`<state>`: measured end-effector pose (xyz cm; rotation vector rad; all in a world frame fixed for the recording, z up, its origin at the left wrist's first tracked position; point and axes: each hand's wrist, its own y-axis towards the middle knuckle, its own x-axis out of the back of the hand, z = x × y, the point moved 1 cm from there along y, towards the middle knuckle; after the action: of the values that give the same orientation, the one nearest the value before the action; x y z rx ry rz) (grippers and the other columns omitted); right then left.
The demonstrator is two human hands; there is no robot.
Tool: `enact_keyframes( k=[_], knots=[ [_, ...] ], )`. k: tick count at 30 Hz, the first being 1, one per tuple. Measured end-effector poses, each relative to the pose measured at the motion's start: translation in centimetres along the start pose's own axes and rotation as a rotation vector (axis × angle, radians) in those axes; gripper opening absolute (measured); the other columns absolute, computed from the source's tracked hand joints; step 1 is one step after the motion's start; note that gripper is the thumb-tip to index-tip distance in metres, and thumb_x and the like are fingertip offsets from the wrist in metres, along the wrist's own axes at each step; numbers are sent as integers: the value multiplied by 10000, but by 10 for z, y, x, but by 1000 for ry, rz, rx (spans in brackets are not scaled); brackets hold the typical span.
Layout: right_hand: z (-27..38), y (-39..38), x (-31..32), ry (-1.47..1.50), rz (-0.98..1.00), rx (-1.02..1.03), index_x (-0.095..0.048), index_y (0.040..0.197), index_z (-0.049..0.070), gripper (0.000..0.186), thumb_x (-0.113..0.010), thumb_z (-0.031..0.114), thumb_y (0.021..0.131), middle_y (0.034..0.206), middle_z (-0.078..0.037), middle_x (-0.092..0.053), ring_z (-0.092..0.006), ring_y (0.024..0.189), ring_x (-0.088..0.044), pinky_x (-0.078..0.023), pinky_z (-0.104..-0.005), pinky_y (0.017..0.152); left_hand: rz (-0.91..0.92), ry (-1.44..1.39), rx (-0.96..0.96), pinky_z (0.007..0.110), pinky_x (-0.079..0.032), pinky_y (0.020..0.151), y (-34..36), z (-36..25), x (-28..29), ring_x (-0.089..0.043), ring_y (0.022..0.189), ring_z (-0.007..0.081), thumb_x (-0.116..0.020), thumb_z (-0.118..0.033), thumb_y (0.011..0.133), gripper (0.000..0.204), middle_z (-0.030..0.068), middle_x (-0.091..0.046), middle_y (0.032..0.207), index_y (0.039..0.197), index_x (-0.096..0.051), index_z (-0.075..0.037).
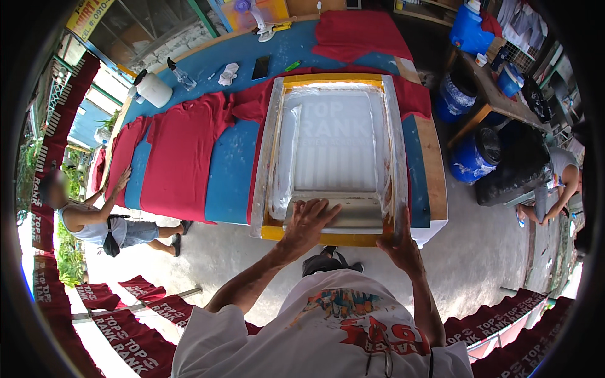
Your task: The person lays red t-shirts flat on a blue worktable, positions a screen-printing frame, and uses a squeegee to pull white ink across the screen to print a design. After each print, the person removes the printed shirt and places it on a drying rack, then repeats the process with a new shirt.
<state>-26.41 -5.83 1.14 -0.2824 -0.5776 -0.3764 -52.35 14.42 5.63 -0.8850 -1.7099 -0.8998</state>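
Observation:
A silk-screen frame (392, 135) with wooden and yellow-taped edges lies on the table over a dark red shirt, its pale mesh marked with faint lettering and stripes. Across the near end of the mesh rests a wide grey squeegee (357, 215). My left hand (309, 222) is on the squeegee's left part, its fingers draped over the top edge. At the near right corner, my right hand (401, 244) grips the frame's side, thumb on the inner side and fingers along the outside. The undersides of both hands are hidden.
More red shirts (183, 154) lie flat along the blue table (234, 170). Beyond are a white jar (153, 89), a spray bottle (183, 77), a phone (260, 67) and a fan (261, 25). A person (94, 217) touches a shirt at left; another (558, 183) bends at right, near blue drums (477, 154).

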Motion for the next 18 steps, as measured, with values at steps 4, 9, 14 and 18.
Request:
enact_keyframes(
  k=[4, 9, 14, 18],
  knots=[
    [0, -2, 1, 80, 24, -36, 2, 1775, 104, 1293, -910, 350, 893, 1731, -291, -391, -528, 1408, -599, -570, -555, 1143, 120, 5, 39, 503, -494, 1120, 24, 11, 24, -677, 1323, 302, -700, 38, 887, 658, 97, -709, 1403, 1512, -663, -165],
    [-6, -1, -4, 7, -23, 8, 8, 1771, 88, 1319, -925, 343, 874, 1734, -298, -382, -527, 1422, -588, -593, -547, 1109, 116, -210, 74, 479, -596, 1076, 72, 45, 55, -776, 1156, 346, -585, 93, 821, 640, 150, -783, 1340, 1396, -756, -129],
    [-9, -1, -4, 13, -29, 13, -16, 1771, 78, 1342, -948, 352, 846, 1756, -278, -356, -502, 1440, -581, -609, -537, 1081, -60, -122, -8, 486, -631, 987, 166, 125, 60, -796, 1036, 357, -594, 61, 852, 602, 163, -803, 1254, 1388, -762, -155],
    [-7, -1, -2, 50, 20, -104, -32, 1771, 75, 1355, -961, 368, 828, 1756, -261, -368, -482, 1423, -602, -614, -531, 1070, 13, 51, 101, 512, -542, 1150, 247, 198, 48, -760, 1173, 381, -611, 26, 842, 732, 170, -782, 1329, 1519, -688, -240]
  ],
)
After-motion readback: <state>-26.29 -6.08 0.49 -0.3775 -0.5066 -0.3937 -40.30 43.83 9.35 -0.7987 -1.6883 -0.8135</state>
